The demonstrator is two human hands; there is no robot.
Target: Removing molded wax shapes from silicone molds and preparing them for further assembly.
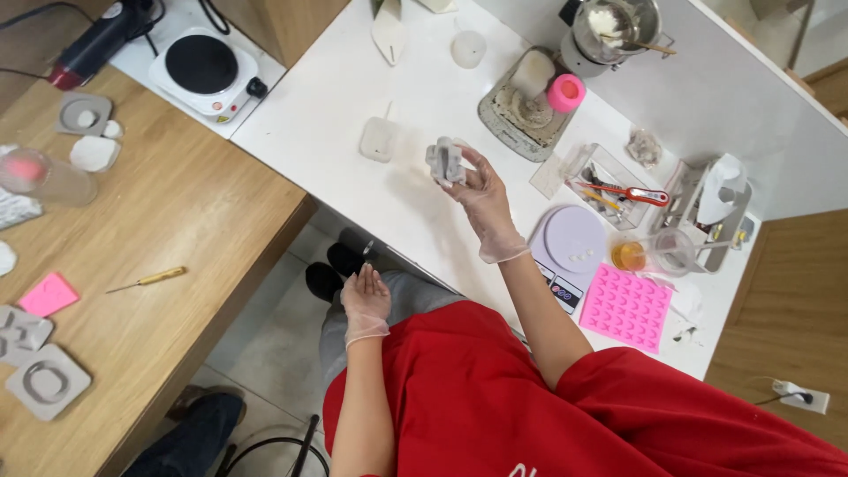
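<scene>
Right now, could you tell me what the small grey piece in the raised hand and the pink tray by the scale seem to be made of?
The grey piece held in the right hand looks like matte silicone or rubber, dull and soft-edged, though plaster is possible. The pink tray looks like flexible silicone: even colour, rows of moulded cavities, no shine.

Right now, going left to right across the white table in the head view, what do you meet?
Hot plate → translucent square mould → small grey mould in the right hand → round lilac scale → pink silicone mould.
</scene>
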